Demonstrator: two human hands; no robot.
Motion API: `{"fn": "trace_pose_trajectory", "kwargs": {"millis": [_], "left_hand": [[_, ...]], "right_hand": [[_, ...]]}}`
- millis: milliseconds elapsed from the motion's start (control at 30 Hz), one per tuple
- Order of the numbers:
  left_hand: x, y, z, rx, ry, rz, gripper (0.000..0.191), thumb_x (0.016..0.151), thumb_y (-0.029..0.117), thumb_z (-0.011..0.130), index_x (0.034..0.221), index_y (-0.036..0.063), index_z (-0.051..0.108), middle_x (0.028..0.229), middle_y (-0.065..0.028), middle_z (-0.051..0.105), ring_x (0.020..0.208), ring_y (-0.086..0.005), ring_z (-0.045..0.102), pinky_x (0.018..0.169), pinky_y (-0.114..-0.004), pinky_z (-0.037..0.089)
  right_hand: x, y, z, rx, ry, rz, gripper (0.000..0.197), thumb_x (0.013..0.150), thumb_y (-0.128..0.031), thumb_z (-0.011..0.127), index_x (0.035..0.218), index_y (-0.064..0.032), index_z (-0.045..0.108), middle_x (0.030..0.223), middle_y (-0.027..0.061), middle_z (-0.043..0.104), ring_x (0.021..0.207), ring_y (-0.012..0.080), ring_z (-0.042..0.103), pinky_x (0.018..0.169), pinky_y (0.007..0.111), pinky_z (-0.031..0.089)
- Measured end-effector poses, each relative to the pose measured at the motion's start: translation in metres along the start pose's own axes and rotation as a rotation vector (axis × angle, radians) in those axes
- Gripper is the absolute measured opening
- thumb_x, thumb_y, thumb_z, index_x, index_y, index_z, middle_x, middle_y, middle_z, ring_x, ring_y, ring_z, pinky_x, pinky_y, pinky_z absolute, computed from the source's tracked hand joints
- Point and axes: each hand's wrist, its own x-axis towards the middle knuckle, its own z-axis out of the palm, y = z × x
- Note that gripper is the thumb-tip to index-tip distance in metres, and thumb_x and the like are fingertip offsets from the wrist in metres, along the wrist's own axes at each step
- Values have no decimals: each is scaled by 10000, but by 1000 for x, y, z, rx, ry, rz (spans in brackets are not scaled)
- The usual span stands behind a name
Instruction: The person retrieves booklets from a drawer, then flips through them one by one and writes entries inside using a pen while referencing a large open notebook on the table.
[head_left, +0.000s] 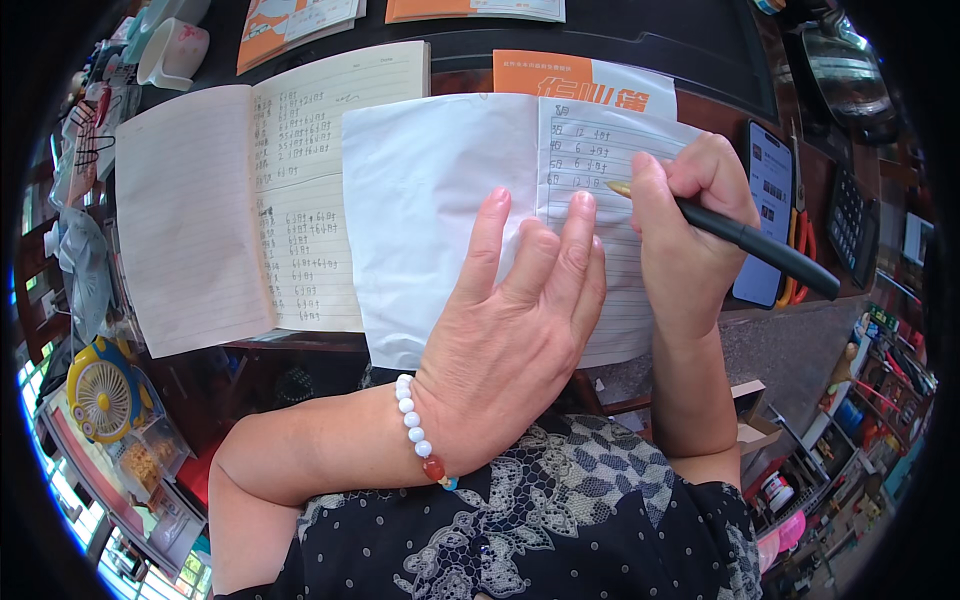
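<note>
My right hand (694, 232) grips a dark pen (757, 240). Its gold nib meets the lined right-hand page of an open exercise book (442, 150), at the end of a handwritten row. My left hand (517, 292) lies across the fold of that book with its fingers spread, pressing on the pages and holding nothing. A white bead bracelet (415, 424) circles the left wrist. The book's left page is blank, while several short handwritten lines fill the top of the right one. To the left, a second notebook (187, 225) lies open under the exercise book's edge, its right page covered in handwriting.
An orange and white booklet (585, 75) sticks out behind the exercise book. On the right are a smartphone (761, 217) with a lit screen, orange-handled scissors (804, 255) and a calculator (853, 217). A white cup (172, 56) stands far left, above a yellow-blue fan (105, 394).
</note>
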Motion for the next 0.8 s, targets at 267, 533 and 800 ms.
{"fn": "trace_pose_trajectory", "kwargs": {"millis": [267, 533, 800], "left_hand": [[0, 0, 1, 2, 7, -3, 475, 854, 148, 558, 1298, -12, 614, 1492, -178, 494, 1199, -294, 521, 1192, -591, 228], [0, -1, 2, 2, 11, 0, 483, 855, 148, 552, 1307, -14, 609, 1494, -182, 492, 1201, -302, 519, 1191, -596, 224], [-7, -3, -9, -34, 35, 19, 547, 808, 218, 679, 1308, 6, 613, 1469, -176, 513, 1217, -315, 520, 1182, -581, 246]], "right_hand": [[1, 2, 0, 18, -16, -4, 323, 807, 90, 690, 709, -55, 418, 649, -7, 413, 571, 66, 373, 518, 251, 328], [2, 2, 0, 7, -32, 3, 333, 802, 88, 690, 693, -58, 411, 609, -20, 396, 556, 58, 377, 503, 246, 325], [7, -3, -4, 256, 13, 199, 306, 870, 19, 712, 732, -77, 457, 615, -19, 498, 543, 52, 468, 504, 216, 366]]}}
